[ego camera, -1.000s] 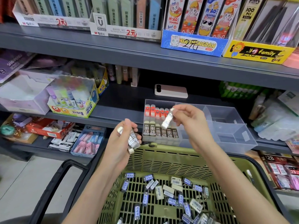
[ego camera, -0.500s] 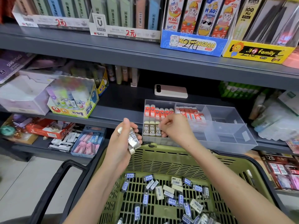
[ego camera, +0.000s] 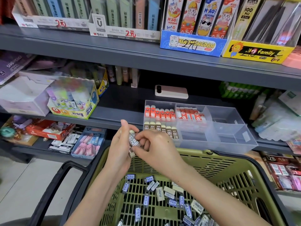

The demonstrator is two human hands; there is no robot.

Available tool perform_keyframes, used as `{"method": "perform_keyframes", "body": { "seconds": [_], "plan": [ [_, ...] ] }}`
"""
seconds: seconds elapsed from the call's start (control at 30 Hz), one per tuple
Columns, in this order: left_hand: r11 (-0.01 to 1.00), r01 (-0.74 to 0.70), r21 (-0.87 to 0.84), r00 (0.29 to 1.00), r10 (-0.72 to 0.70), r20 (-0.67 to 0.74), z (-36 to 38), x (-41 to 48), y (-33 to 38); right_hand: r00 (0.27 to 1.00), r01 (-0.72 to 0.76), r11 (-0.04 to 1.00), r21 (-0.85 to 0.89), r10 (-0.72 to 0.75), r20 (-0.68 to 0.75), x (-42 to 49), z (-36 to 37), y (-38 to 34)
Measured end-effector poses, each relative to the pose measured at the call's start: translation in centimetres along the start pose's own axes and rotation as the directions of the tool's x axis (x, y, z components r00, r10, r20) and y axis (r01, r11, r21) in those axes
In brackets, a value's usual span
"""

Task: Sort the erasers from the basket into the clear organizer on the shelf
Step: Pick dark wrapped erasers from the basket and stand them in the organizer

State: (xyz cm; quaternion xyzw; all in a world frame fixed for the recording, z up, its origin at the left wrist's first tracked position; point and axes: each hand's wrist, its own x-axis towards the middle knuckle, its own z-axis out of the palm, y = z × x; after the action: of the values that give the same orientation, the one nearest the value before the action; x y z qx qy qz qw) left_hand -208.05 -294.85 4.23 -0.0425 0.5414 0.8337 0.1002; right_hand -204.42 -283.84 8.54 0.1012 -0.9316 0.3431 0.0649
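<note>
My left hand [ego camera: 119, 149] grips a small stack of brown 2B erasers [ego camera: 133, 141] above the basket's far rim. My right hand [ego camera: 156, 146] meets it and pinches one eraser of that stack. The clear organizer [ego camera: 228, 128] sits on the middle shelf just behind my hands. Its back left compartments hold red-sleeved erasers [ego camera: 160, 112], and its front left compartment holds a row of brown 2B erasers [ego camera: 162, 128]. The right compartments look empty. The green basket [ego camera: 211, 162] below holds several loose blue-sleeved erasers [ego camera: 146, 200].
A pink phone [ego camera: 171, 92] lies on the shelf behind the organizer. A glue-stick box [ego camera: 73, 101] stands on the left of the same shelf. The basket's black handle [ego camera: 53, 190] hangs to the left. Lower shelves hold more stationery boxes [ego camera: 88, 142].
My right hand put its eraser into the front left compartment of the organizer, then came back to the left hand and now pinches an eraser from the stack there.
</note>
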Motion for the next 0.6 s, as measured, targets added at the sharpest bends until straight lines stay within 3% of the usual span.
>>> {"method": "perform_keyframes", "body": {
  "seconds": [0.07, 0.17, 0.23, 0.33, 0.43, 0.6],
  "plan": [
    [0.998, 0.047, -0.037, 0.999, -0.046, 0.025, 0.1, 0.1, 0.0, 0.998, -0.066, 0.992, 0.109, 0.065, 0.01, 0.0, -0.2, 0.2],
    [0.983, 0.126, -0.131, 0.992, -0.123, 0.032, 0.1, 0.4, 0.0, 0.955, -0.28, 0.893, 0.353, 0.296, 0.011, 0.4, -2.0, 1.6],
    [0.973, 0.136, -0.188, 0.991, -0.134, 0.027, -0.1, 0.7, 0.1, 0.899, -0.38, 0.846, 0.375, 0.433, -0.066, 1.0, -3.8, 3.4],
    [0.966, 0.135, -0.221, 0.991, -0.132, 0.029, -0.6, 0.9, 0.2, 0.848, -0.508, 0.856, 0.093, 0.516, -0.124, 1.9, -5.6, 5.5],
    [0.965, 0.137, -0.222, 0.991, -0.132, 0.035, -0.6, 0.8, 0.2, 0.841, -0.54, 0.82, -0.191, 0.536, -0.074, 2.6, -5.6, 5.8],
    [0.972, 0.142, -0.189, 0.99, -0.137, 0.04, -0.6, 0.6, 0.2, 0.838, -0.523, 0.8, -0.295, 0.545, -0.006, 3.3, -4.5, 5.1]
  ]
}}
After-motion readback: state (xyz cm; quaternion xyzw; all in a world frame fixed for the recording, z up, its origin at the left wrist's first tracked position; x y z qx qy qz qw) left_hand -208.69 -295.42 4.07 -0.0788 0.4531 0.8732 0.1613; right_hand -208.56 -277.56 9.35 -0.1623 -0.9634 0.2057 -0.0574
